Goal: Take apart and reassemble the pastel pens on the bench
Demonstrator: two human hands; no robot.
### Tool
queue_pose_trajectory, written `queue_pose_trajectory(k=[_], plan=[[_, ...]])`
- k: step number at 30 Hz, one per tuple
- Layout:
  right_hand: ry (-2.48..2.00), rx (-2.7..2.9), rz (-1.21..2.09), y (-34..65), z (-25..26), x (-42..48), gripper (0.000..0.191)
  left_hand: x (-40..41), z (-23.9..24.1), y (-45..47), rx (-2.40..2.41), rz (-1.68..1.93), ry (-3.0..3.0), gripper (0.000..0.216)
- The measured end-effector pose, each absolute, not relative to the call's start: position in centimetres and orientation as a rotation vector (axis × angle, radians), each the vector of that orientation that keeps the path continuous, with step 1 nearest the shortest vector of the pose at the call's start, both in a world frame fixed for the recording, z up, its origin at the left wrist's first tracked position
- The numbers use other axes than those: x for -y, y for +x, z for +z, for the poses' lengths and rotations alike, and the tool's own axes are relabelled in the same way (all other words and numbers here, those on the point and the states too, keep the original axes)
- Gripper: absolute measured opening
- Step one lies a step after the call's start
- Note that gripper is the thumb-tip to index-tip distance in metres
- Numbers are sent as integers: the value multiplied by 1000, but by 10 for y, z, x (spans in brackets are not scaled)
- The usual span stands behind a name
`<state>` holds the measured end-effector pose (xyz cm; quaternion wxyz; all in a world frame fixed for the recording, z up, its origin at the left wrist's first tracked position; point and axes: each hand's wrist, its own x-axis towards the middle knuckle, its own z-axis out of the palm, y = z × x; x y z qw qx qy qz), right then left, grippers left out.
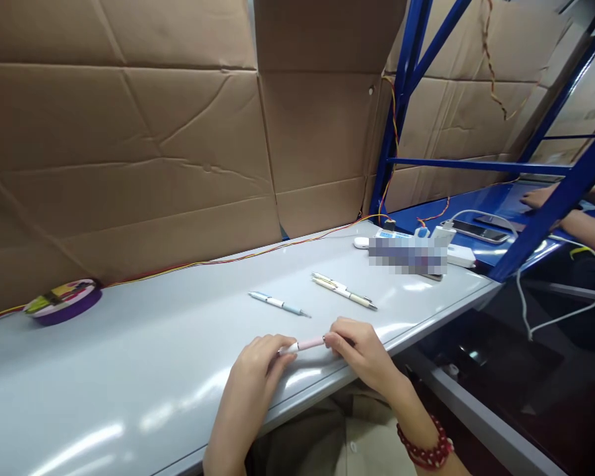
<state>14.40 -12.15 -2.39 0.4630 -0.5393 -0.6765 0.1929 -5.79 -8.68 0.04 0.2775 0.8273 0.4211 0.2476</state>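
A pink pen (309, 344) is held level between both hands, just above the front edge of the pale grey table (129, 370). My left hand (260, 363) pinches its left end with closed fingers. My right hand (361, 348) grips its right end, fingers curled round it. A red bead bracelet (424, 447) sits on my right wrist. Beyond my hands lie a blue-and-white pen (279, 304) and a cream pen (344, 291), both flat on the table.
A purple round tin (63, 301) rests at the back left. Red-yellow wires (218, 261) run along the cardboard wall (129, 152). A power strip (416, 251) and phone (476, 231) lie at right by a blue steel rack (555, 205). Another person's arm (575, 218) rests there.
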Motion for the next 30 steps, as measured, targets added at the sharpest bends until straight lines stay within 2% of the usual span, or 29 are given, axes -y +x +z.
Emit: queue_pose_trajectory(k=[3, 7, 11, 14, 18, 27, 30], plan=[[-1240, 1634, 549, 146, -21, 122, 15, 87, 1, -57, -1112, 676, 2185, 16], [-1276, 1617, 623, 147, -20, 123, 11, 86, -1, -58, -1112, 681, 2166, 17], [-1327, 1634, 528, 145, -22, 123, 28, 87, -1, -58, -1111, 692, 2165, 16], [-1276, 1638, 527, 146, -22, 123, 14, 88, 1, -58, -1109, 673, 2153, 17], [-1294, 1625, 585, 147, -21, 124, 9, 88, 3, -57, -1131, 618, 2162, 20], [-1422, 1722, 429, 142, -21, 120, 32, 90, 4, -58, -1141, 678, 2067, 19], [-1375, 1669, 437, 143, -23, 120, 38, 97, 7, -58, -1106, 790, 1914, 29]])
